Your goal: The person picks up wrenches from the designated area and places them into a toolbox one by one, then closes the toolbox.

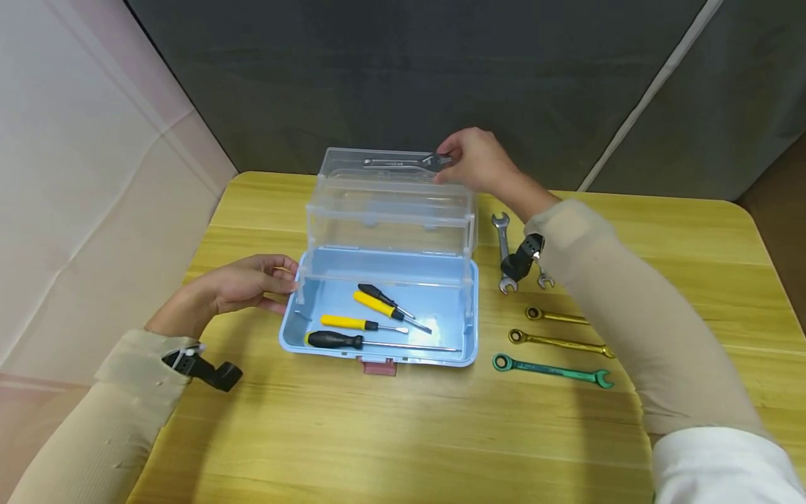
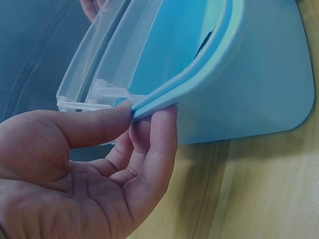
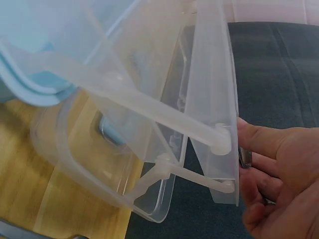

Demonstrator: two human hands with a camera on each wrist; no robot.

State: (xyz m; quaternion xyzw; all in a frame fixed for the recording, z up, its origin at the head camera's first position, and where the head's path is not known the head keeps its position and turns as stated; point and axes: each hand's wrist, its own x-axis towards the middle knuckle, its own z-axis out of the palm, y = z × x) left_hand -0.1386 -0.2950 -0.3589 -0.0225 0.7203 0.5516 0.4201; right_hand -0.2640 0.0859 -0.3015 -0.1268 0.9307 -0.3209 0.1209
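My right hand (image 1: 481, 161) pinches the head end of a silver adjustable wrench (image 1: 399, 164) over the upper clear tray (image 1: 334, 159). In the right wrist view, a bit of its metal (image 3: 244, 157) shows between thumb and fingers, beside the tray's end wall. The left hand (image 1: 248, 283) pinches the left rim of the light blue toolbox (image 1: 378, 262), thumb on top and fingers beneath, as the left wrist view shows. Inside the box lie a long black screwdriver (image 1: 336, 340), a small black one (image 1: 376, 291) and two yellow-handled screwdrivers (image 1: 343, 322).
Right of the box lie a silver open-end wrench (image 1: 502, 241), another silver wrench (image 1: 546, 281) partly hidden by the right arm, two gold ratchet wrenches (image 1: 554, 341) and a green one (image 1: 554, 370). A reddish latch (image 1: 379, 367) juts from the box's front. A dark curtain (image 1: 403, 77) hangs behind.
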